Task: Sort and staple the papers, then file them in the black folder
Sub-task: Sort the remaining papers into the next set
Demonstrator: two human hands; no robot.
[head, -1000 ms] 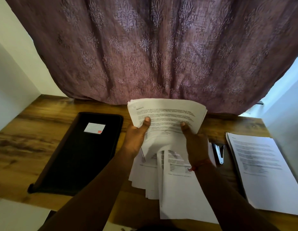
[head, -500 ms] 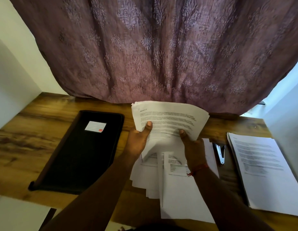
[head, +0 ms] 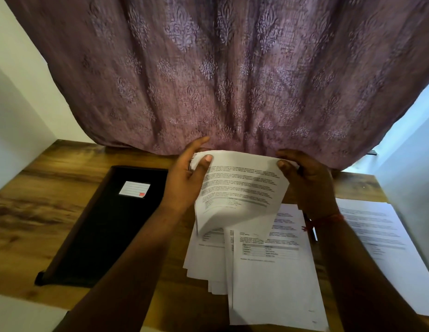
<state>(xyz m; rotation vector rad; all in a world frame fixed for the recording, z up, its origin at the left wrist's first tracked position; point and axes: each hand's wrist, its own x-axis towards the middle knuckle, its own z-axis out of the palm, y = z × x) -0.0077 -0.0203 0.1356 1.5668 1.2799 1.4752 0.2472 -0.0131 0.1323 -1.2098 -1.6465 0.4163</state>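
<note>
Two hands grip one sheaf (head: 240, 188) of printed papers, lifted off the counter (head: 41, 207) just in front of the curtain (head: 220, 75). The left hand (head: 187, 178) is closed on the sheaf's upper left corner, thumb on the printed face, fingers curled behind. The right hand (head: 309, 180) is closed on the upper right corner in the same way; a red thread (head: 323, 220) circles its wrist. The sheaf bows downward between the two grips, lower edge hanging free.

Below it, at 6 o'clock, a loose pile (head: 256, 264) of sheets lies fanned on the counter, one sheet uppermost and overlapping the rest. At 9 o'clock of the sheaf the black folder (head: 105, 226) lies shut and flat, a white label (head: 134, 188) on its cover, apart from the pile. At 3 o'clock a second stack (head: 381, 248) lies flat near the counter's right edge, partly hidden by the right forearm.
</note>
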